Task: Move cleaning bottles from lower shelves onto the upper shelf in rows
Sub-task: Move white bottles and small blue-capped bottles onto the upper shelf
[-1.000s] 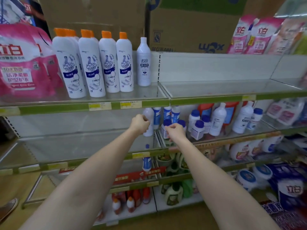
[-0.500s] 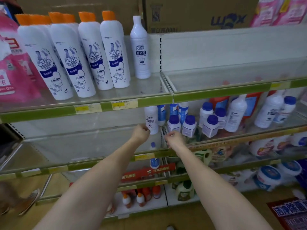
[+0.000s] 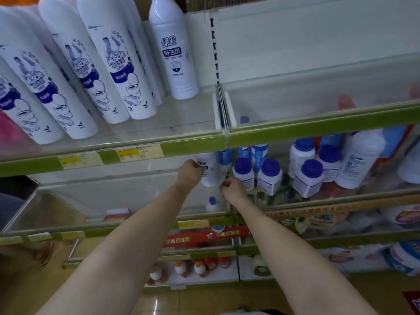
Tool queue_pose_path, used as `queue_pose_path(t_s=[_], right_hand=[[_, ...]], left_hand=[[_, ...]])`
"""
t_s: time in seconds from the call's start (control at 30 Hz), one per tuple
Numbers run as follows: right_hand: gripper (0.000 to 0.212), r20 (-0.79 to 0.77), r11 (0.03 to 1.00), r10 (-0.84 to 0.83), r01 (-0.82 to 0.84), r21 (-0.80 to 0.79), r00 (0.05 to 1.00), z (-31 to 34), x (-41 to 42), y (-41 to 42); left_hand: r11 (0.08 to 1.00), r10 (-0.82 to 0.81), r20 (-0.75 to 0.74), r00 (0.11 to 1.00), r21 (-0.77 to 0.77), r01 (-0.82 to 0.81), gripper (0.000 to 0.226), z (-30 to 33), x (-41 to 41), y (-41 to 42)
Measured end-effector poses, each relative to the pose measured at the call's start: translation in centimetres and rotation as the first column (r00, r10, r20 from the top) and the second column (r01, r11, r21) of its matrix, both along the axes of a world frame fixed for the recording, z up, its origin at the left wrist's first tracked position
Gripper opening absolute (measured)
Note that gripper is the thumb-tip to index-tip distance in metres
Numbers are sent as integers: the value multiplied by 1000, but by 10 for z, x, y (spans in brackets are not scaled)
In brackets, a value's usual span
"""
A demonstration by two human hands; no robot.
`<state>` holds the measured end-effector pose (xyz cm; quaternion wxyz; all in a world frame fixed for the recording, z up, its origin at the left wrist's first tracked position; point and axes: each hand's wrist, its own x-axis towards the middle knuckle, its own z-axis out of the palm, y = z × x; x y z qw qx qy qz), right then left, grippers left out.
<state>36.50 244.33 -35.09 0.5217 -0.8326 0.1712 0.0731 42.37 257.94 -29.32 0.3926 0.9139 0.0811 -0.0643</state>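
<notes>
The view had dropped closer to the shelving than half a second before, so the upper shelf (image 3: 195,142) loomed larger and the caps of its bottles had slipped out of the top edge. The left hand (image 3: 189,171) had gone from resting beside the white bottle (image 3: 209,171) on the second shelf to closing round it; its fingers were wrapped on the bottle's left side, knuckles toward me. The bottle stood upright, long axis vertical, at the right end of the left bay just beside the divider, its neck and cap hidden behind the green price rail (image 3: 113,155). Whether its base was touching the shelf I could not tell.

The right hand (image 3: 231,186) sat just right of and slightly below the bottle, much where it had been. Its fingers were curled in tight; it seemed to pinch something small at the divider, but that spot was too blurred to make out.

On the upper shelf a matching white bottle (image 3: 175,55) stood upright next to the row of Mr Muscle bottles (image 3: 118,71), which looked tilted by the wide lens and were cut off at the top. Behind the right hand, small blue-capped jars (image 3: 269,176) clustered in the right bay. The lower shelves showed only through glare and blur.
</notes>
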Motion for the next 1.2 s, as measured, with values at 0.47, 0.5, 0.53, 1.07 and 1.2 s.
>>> queue_pose_path(t_s=[0.47,0.5,0.53,1.07,1.2], right_hand=[[40,-80,991,119,-123,-44,990,-16,46,6],[41,-86,991,121,-125,-41,989,-16,47,6],[41,-93,991,124,-128,-41,988,-17,48,6],[75,-143,979,144,-162,-121,979,-12,19,26],[80,-97,973,168,-180,-143,981,-9,3,42]], left_hand=[[956,4,-158,987,-288,-50,41,-2,36,-20],[954,9,-154,988,-294,-54,44,-3,37,-20],[951,21,-152,988,-302,-66,47,-5,38,-19],[988,-145,47,988,-39,147,83,7,-15,29],[979,-178,31,983,-92,181,81,8,-40,43]])
